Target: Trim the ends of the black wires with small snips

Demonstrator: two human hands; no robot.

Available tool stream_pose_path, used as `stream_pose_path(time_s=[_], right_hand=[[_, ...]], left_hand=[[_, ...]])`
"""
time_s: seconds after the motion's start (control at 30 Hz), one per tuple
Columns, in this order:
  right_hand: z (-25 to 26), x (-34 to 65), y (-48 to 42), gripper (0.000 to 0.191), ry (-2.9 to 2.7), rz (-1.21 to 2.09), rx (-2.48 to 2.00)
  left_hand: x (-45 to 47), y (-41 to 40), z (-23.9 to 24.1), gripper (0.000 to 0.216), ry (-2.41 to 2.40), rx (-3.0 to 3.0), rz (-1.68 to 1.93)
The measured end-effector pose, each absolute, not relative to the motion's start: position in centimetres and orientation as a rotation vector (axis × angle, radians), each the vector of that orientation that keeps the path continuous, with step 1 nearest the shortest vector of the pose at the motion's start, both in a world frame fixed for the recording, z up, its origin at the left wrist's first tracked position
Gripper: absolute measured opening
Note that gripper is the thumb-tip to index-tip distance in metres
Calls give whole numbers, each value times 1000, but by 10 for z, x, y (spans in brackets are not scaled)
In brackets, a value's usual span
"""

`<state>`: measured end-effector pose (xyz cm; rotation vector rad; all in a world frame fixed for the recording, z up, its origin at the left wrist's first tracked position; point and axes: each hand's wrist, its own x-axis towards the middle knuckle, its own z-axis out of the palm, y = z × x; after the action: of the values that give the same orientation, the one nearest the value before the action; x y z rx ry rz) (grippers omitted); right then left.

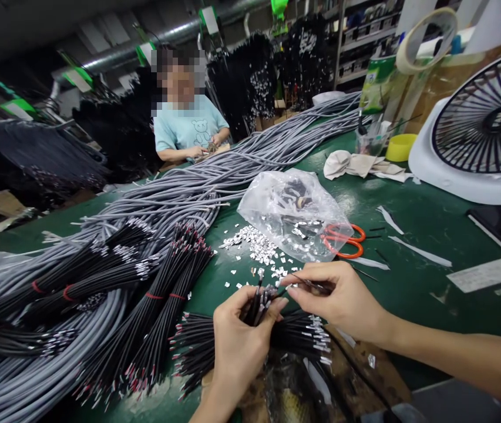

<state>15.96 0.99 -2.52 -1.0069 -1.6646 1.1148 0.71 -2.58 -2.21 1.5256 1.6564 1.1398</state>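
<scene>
My left hand (236, 341) is closed round a small bunch of black wires (259, 302), their ends pointing up. My right hand (336, 296) pinches a single thin black wire (309, 284) next to that bunch. Under both hands lies a flat bundle of black wires with white tips (303, 336). Small white connector pieces (256, 244) are scattered on the green table (413, 247) just beyond my fingers. A clear plastic bag (292, 214) lies behind them.
Orange-handled scissors (349, 241) lie beside the bag. Long grey cables (180, 200) and red-banded black wire bundles (157, 294) cover the table's left. A white fan (474, 129) stands at the right. Another person in a light blue shirt (188, 126) works at the far end.
</scene>
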Motion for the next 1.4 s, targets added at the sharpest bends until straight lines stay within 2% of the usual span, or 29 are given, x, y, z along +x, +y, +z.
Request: stream_pose_path(time_s=[0.33, 0.7, 1.13, 1.4], right_hand=[[-22, 160, 14, 18, -1616, 1316, -1004], [-23, 165, 12, 16, -1822, 1051, -901], [-24, 166, 13, 21, -1849, 988, -903], [-31, 162, 14, 18, -1867, 998, -986]], left_hand=[[5, -27, -23, 17, 1660, 1550, 1126], [5, -27, -18, 21, 1639, 1554, 1074], [6, -27, -18, 34, 1626, 1557, 1027], [-1, -25, -24, 34, 1504, 1576, 896]])
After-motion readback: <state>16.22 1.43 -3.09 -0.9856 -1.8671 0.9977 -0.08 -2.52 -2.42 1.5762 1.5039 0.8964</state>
